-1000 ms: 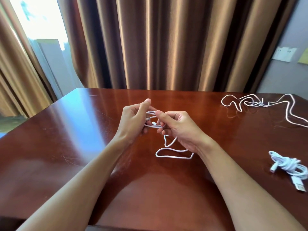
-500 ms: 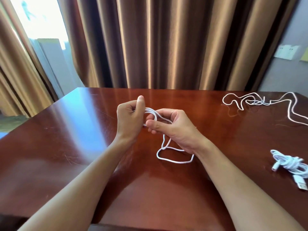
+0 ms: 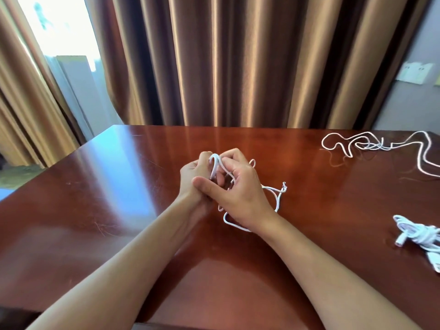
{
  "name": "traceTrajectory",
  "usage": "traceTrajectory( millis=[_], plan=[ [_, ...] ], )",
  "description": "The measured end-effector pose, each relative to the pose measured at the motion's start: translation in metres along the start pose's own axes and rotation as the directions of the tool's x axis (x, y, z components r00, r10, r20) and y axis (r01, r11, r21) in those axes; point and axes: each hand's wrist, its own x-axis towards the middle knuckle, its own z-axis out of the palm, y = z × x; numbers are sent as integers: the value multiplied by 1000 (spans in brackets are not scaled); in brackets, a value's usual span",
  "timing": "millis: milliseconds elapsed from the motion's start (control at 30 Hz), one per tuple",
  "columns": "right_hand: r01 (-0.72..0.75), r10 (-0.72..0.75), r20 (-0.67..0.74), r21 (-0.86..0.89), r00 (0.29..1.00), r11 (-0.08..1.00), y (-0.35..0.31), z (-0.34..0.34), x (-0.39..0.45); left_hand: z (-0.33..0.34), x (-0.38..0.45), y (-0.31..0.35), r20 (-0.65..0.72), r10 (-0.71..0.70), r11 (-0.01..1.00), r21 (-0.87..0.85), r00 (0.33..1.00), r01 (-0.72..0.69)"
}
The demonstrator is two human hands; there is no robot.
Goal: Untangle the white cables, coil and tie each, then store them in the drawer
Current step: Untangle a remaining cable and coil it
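Far left: gold-brown curtains (image 3: 28, 110) beside a bright window (image 3: 59, 27), more folds of the same cloth running across the back. Below: a glossy red-brown table (image 3: 95, 186), light glare on its left half. At the middle of the table, held just above the surface: left hand (image 3: 192, 177), fingers curled round a doubled loop of white cable (image 3: 215, 164) that arches up between both hands. Pressed against it from the right: right hand (image 3: 238, 186), thumb stretched left across the left hand's wrist side, fingers bent over the same cable and pinching it; both hands together, clamped on that one cable. Slack of the cable hanging from under the right hand, one loop lying on the table near the right wrist, another curving out to the right and ending in a small plug tip (image 3: 283, 185). Further right, at the table's far edge, well apart from the hands: a loose cable (image 3: 371, 145), uncoiled, sprawled in wandering bends. Near the right edge, closer to the camera: a coiled cable (image 3: 421, 234), bundled, its connector ends sticking out. On the grey wall at upper right: a pale wall plate (image 3: 414, 71).
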Motion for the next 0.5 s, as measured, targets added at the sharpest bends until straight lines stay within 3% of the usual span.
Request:
traceTrajectory(
  millis=[67,167,233,333,500],
  plan=[
    [-16,20,-61,63,998,998,0,4,-2,1,-3,-3,145,-99,995,5,984,99],
    [-177,195,-160,122,968,977,-2,13,-6,0,-7,-6,300,-134,991,23,944,133],
    [-202,197,-194,-5,961,979,0,17,-5,0,-7,-8,336,-143,987,-20,931,159],
    [-211,197,-117,-119,973,970,1,22,-5,0,-7,-11,413,-146,970,-120,899,213],
    [-144,102,-164,-265,981,954,7,21,-3,1,-7,-14,405,-128,989,-15,905,146]
  ],
)
